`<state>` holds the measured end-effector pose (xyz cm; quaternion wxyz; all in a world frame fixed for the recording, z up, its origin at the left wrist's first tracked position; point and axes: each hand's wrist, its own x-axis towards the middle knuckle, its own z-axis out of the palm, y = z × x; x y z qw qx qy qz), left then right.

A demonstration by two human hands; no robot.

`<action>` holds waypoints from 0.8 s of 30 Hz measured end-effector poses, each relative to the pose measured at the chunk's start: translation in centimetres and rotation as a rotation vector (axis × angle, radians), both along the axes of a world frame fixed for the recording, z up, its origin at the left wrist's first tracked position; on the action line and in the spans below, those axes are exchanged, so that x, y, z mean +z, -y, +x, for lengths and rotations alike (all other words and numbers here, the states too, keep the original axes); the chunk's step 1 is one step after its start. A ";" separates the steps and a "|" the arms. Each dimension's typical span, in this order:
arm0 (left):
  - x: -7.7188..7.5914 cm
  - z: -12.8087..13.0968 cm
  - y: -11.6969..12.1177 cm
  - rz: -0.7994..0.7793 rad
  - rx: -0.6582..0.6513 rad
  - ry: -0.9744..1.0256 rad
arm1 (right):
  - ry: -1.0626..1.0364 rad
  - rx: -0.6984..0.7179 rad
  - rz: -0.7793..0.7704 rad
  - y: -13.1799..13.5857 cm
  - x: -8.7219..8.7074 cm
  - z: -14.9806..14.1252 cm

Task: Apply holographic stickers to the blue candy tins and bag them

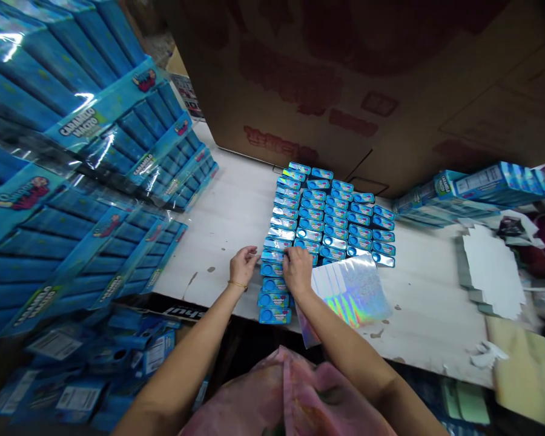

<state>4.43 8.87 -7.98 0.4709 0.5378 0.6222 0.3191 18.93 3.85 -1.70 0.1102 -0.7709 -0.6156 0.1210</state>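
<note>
The left hand (244,266) is just beside the left edge of the nearest column of small blue boxes (311,215), its fingers half bent; whether it pinches anything I cannot tell. The right hand (298,266), fingers curled down, rests over that same column, and its fingertips are too hidden to show a grip. The boxes run on in several columns ahead of the hands and to the right, with a few more nearer the body. A shiny holographic sheet (370,290) (rainbow streaks across it) lies right of the right hand, partly beneath its forearm. Well left of the left hand stand stacked, film-wrapped blue packs (91,121); far right of the right hand sits a pile of white card (495,272). Beyond both hands rises a large cardboard box (322,79).
</note>
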 end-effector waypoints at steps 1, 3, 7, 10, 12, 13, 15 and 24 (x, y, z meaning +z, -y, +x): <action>0.2 -0.1 0.2 0.039 0.001 -0.057 | 0.027 0.076 -0.018 0.1 0.2 0.1; 0.9 -0.2 0.6 0.131 -0.030 -0.135 | 0.067 0.231 -0.055 0.2 0.7 0.3; 3.4 0.6 1.8 0.278 -0.063 -0.185 | 0.041 0.258 -0.009 0.3 2.1 2.9; 5.7 3.2 3.4 0.357 -0.222 -0.203 | -0.054 0.126 0.130 1.2 3.8 8.0; 6.9 6.0 4.6 0.380 -0.449 -0.259 | -0.075 0.113 0.172 2.5 4.6 11.8; 7.3 7.5 5.2 0.383 -0.556 -0.311 | -0.057 0.142 0.155 3.2 4.7 13.5; 7.6 10.6 6.0 0.360 -0.715 -0.445 | 0.023 0.229 0.080 4.5 4.2 16.2; 7.1 14.9 7.2 0.147 -0.698 -0.548 | 0.116 0.590 0.301 8.2 -2.3 20.4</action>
